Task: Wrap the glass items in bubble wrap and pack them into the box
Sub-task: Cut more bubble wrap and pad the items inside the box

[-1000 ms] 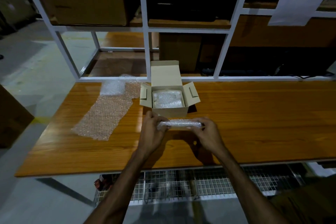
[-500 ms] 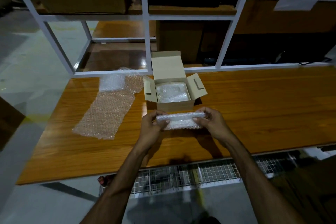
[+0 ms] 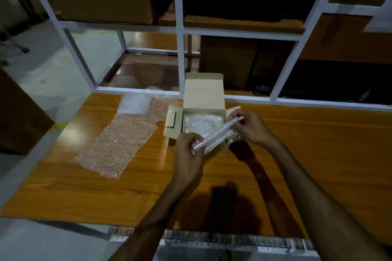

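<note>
A long item rolled in bubble wrap (image 3: pixel 216 135) is held tilted over the front of a small open cardboard box (image 3: pixel 203 96). My left hand (image 3: pixel 188 150) grips its lower near end. My right hand (image 3: pixel 251 126) pinches its upper far end by the box's right flap. Inside the box lies another bubble-wrapped bundle (image 3: pixel 201 122). What the wrap holds is hidden.
A loose sheet of bubble wrap (image 3: pixel 121 142) lies on the wooden table (image 3: pixel 318 154) left of the box, with a whiter folded piece (image 3: pixel 134 103) behind it. A white metal rack frame (image 3: pixel 179 53) with cartons stands just behind the table's far edge.
Both hands have lifted the wrapped item from in front of the box to over its opening, tilting it so the right end is higher. The camera view has moved closer.
</note>
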Demonstrator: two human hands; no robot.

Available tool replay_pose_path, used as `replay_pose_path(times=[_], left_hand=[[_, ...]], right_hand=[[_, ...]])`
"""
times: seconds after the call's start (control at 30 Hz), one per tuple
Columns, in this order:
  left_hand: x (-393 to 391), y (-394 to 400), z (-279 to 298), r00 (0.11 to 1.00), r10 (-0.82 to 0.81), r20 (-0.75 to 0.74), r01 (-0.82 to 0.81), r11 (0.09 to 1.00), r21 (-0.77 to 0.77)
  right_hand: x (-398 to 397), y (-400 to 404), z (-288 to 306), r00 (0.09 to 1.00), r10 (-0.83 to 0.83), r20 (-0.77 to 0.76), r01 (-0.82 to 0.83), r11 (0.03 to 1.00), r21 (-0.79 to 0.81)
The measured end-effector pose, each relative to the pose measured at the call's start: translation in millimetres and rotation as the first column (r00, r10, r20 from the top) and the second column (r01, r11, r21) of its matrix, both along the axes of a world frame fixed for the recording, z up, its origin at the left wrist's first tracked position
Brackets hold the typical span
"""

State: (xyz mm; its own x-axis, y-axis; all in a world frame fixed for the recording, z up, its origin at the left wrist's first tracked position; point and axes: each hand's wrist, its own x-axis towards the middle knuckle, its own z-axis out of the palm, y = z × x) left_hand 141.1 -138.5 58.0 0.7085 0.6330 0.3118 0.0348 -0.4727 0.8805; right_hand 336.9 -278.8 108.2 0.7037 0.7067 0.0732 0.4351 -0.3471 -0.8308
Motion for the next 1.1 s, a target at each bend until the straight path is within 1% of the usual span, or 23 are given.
replay_pose_path(times=[0.1, 0.2, 0.27, 0.33, 0.47, 0.53, 0.57, 0.63, 0.73, 0.83, 0.87, 0.93, 0.97, 1.1], left_hand=[[24, -24, 3, 0.999, 0.031, -0.030, -0.029, 0.996, 0.081], [48, -46, -5, 0.991, 0.075, -0.112, -0.059, 0.988, 0.140], [62, -52, -10, 0.990, 0.089, -0.106, -0.072, 0.985, 0.156], [71, -56, -17, 0.995, 0.086, -0.058, -0.075, 0.981, 0.181], [82, -62, -26, 0.979, 0.176, -0.097, -0.145, 0.952, 0.270], [87, -59, -25, 0.971, 0.158, -0.178, -0.104, 0.954, 0.281], [90, -57, -23, 0.958, 0.138, -0.253, -0.057, 0.951, 0.303], [94, -55, -17, 0.899, 0.151, -0.411, 0.020, 0.924, 0.382], [96, -55, -14, 0.817, 0.200, -0.541, 0.124, 0.856, 0.502], [95, -48, -16, 0.778, 0.224, -0.586, 0.179, 0.816, 0.549], [94, -45, -16, 0.766, 0.224, -0.602, 0.186, 0.819, 0.542], [92, -44, -14, 0.754, 0.223, -0.618, 0.190, 0.826, 0.530], [91, -43, -13, 0.754, 0.214, -0.621, 0.187, 0.836, 0.516], [94, -37, -9, 0.768, 0.138, -0.625, 0.131, 0.922, 0.364]], right_hand=[[44, 28, 7, 0.975, 0.137, 0.172, -0.110, 0.981, -0.160], [76, 46, 3, 0.918, 0.267, 0.294, -0.174, 0.935, -0.308], [91, 56, -2, 0.867, 0.347, 0.357, -0.200, 0.899, -0.389], [100, 65, -6, 0.816, 0.434, 0.383, -0.234, 0.853, -0.467], [107, 74, -14, 0.734, 0.561, 0.383, -0.288, 0.767, -0.573], [110, 74, -22, 0.688, 0.604, 0.402, -0.299, 0.741, -0.601], [112, 74, -25, 0.669, 0.615, 0.418, -0.299, 0.737, -0.606], [113, 74, -29, 0.651, 0.622, 0.434, -0.290, 0.733, -0.615], [113, 73, -27, 0.650, 0.648, 0.396, -0.289, 0.694, -0.660], [112, 70, -19, 0.669, 0.689, 0.277, -0.331, 0.610, -0.720], [112, 69, -16, 0.655, 0.718, 0.234, -0.362, 0.570, -0.738], [114, 65, -14, 0.598, 0.781, 0.182, -0.413, 0.495, -0.764], [116, 63, -15, 0.577, 0.799, 0.169, -0.427, 0.471, -0.772], [125, 62, -19, 0.515, 0.845, 0.145, -0.431, 0.401, -0.808]])
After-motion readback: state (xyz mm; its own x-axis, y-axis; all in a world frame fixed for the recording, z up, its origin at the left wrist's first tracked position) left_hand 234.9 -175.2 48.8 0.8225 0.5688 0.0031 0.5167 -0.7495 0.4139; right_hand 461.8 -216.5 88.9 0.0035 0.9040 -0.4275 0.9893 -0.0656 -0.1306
